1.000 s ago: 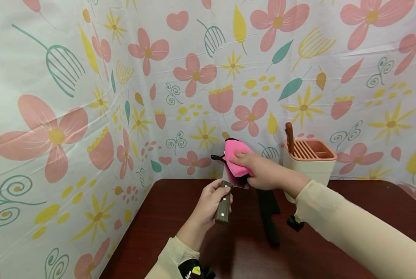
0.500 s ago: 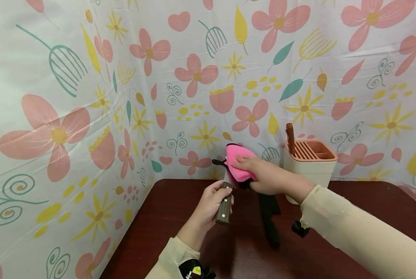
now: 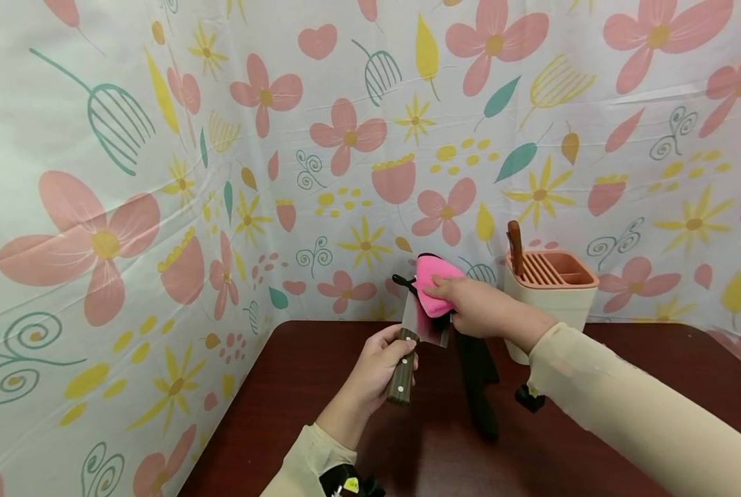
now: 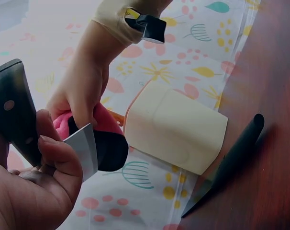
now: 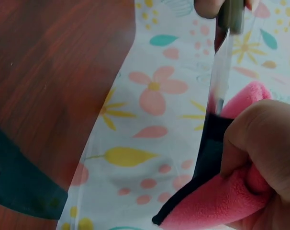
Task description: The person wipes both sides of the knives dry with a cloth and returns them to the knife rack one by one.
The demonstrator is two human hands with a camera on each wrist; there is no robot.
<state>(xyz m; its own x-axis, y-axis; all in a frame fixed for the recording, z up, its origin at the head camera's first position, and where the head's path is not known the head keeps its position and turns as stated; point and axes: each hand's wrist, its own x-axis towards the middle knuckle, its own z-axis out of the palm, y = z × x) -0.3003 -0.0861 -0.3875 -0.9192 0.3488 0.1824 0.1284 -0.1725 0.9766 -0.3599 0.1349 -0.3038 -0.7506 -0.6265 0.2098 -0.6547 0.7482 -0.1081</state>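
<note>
So the knife (image 3: 417,323) looks lifted off the surface (image 3: 271,421), with 2 hands on the job. Left hand (image 3: 377,359) has its fingers curled round the handle (image 3: 401,383), so that's the nearer hand to the grip end. Right hand (image 3: 479,304) is pinching a pink cloth (image 3: 432,268) against the far part of the blade; from the right wrist cam it looks folded over it, though I can't tell how much is covered.

The bit that matters imo: the knife's long axis runs away from the person, leaning slightly right, handle near and blade far. The right forearm comes in across that line from the right. Just right of it, 1 black knife (image 3: 477,366) lies on the surface, handle toward the person, and a slotted box (image 3: 563,304) stands behind.
</note>
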